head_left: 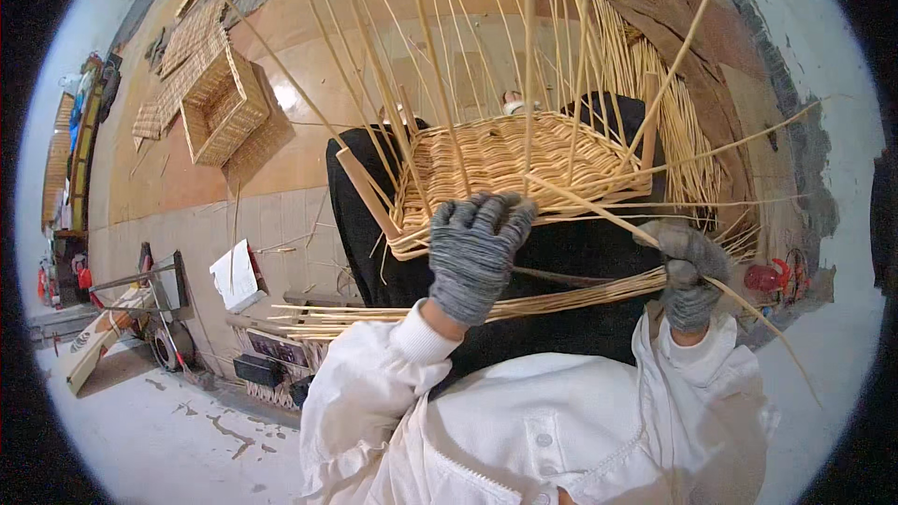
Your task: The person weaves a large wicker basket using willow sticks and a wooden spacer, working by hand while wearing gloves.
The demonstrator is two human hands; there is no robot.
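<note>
A half-woven wicker basket (496,151) rests across my lap, its tall uprights fanning away from me. Wooden posts stand at its corners, one of them a left near post (367,194). My left hand (480,257), in a grey knit glove, is closed over the basket's near edge, with the thumb side hidden below. Out to the right, my gloved right hand (689,271) grips a long wicker rod (603,213). That rod runs from the near edge, just right of my left fingers, through my right hand, and its thin tip hangs down beyond.
Loose rods (561,298) lie across my thighs. A big rod bundle (687,150) lies on brown cloth at the right. A finished rectangular basket (223,103) sits on the floor at the left, near a white paper (236,276) and a wheeled metal frame (154,318).
</note>
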